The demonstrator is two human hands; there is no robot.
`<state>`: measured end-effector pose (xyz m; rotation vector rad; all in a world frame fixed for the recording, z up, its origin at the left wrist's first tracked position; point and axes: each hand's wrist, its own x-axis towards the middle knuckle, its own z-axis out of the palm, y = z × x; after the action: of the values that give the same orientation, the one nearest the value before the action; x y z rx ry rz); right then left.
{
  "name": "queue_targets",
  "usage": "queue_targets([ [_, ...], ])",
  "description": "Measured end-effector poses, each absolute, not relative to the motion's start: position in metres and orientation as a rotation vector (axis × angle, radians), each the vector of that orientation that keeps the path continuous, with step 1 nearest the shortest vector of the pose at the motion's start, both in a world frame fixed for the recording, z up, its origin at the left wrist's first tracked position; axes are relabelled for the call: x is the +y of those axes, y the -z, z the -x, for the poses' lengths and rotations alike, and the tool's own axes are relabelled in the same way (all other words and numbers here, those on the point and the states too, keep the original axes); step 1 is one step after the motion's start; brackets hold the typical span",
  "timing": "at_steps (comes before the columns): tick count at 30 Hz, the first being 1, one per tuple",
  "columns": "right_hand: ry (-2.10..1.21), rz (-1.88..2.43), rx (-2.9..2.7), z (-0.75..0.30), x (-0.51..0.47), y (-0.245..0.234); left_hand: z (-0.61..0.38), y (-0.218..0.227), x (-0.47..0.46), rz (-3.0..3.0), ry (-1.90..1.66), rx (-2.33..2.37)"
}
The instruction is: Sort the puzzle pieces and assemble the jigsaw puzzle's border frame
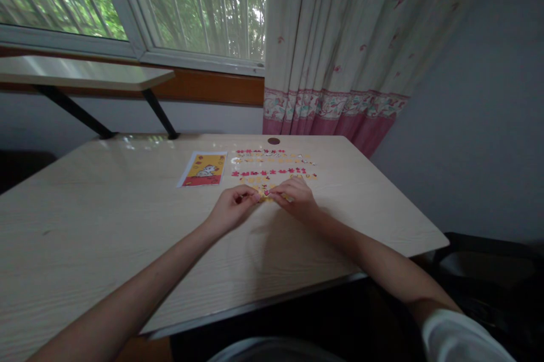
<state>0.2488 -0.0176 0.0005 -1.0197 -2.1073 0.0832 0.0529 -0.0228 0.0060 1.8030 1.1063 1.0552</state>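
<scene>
Piece (267,192), small and reddish, lies right of the picture sheet (203,170), between your left hand (233,207) and right hand (300,197), the right nearer; fingers curled, but I cannot tell their grip or its long axis.

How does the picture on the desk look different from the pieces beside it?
The picture is one large sheet, while the pieces are many and small. The picture lies as a single rectangle, while the pieces spread in rough rows. Both show red and yellow.
</scene>
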Motion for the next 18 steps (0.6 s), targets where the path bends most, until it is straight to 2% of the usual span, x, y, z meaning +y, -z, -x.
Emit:
queue_targets([
  [6,-0.039,1.022,-2.142,-0.25,-0.018,-0.002,-0.045,-0.007,-0.022,-1.954,-0.925,1.107],
  [12,-0.217,1.12,-2.234,-0.244,-0.018,0.011,-0.013,-0.006,-0.008,-2.546,-0.661,1.13],
  [18,-0.242,1.215,-2.275,-0.231,-0.016,0.018,-0.008,0.002,-0.003,-2.68,-0.547,1.106],
])
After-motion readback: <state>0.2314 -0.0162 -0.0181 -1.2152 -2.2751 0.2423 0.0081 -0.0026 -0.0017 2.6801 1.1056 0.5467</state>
